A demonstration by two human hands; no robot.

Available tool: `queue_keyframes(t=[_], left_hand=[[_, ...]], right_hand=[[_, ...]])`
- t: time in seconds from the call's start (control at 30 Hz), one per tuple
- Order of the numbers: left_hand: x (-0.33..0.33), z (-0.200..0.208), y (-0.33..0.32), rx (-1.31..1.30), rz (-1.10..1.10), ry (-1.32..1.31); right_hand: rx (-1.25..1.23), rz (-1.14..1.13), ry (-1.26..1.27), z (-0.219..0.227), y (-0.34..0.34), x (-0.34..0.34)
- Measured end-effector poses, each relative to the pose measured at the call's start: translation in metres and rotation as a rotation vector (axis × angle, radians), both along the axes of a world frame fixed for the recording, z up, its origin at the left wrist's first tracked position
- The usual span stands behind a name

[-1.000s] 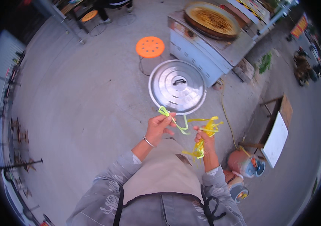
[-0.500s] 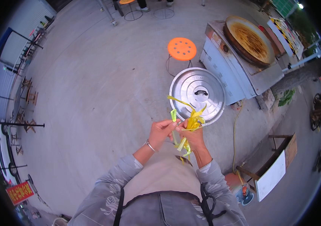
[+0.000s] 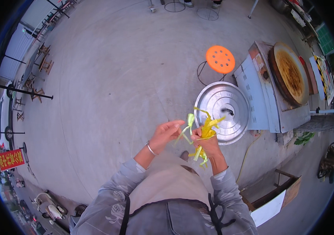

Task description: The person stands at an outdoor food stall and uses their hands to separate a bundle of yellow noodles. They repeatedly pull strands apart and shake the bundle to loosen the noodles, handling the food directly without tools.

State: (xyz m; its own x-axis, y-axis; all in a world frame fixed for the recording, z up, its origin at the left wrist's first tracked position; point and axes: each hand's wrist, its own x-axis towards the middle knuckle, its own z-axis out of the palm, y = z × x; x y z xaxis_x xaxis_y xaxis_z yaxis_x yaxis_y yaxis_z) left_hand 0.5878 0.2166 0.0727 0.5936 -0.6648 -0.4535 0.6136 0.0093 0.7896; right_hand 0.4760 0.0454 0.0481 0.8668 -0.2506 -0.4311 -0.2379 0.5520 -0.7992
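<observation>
A bunch of yellow plastic strips (image 3: pixel 209 131) is gripped in my right hand (image 3: pixel 210 147), its ends sticking out above and below the fist. From the thumb side of that hand a pale green strip (image 3: pixel 190 118) rises in a knot or loop, with a thin tail hanging toward the left. My left hand (image 3: pixel 167 135), a bracelet at its wrist, is close beside this strip with fingers stretched out and apart. Whether its fingertips touch the tail I cannot tell. Just past my right hand, a round metal lid (image 3: pixel 239 100) with a dark handle lies low down.
An orange round stool (image 3: pixel 220 59) stands beyond the lid. To the right is a metal-sided cooking stand (image 3: pixel 253 94) with a large round pan (image 3: pixel 292 74). A low wooden table (image 3: pixel 270 207) stands at the near right. A red sign (image 3: pixel 10 159) is at the far left.
My left fingers have spread and moved away from the green strip, which they pinched before. My right hand keeps the yellow bunch. The view has turned left, shifting the surroundings to the right.
</observation>
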Motion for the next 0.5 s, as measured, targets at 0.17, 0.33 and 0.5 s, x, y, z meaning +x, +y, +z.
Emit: queue_keyframes(t=[0.17, 0.33, 0.5], left_hand=[[0.057, 0.007, 0.025, -0.023, -0.175, -0.016], [0.137, 0.013, 0.057, 0.029, -0.203, -0.053], [0.222, 0.035, 0.086, 0.069, -0.281, -0.433]], right_hand=[[-0.134, 0.111, 0.035, 0.010, 0.030, 0.064], [-0.165, 0.039, 0.034, 0.018, 0.075, 0.141], [-0.135, -0.057, 0.006, 0.039, 0.105, 0.213]])
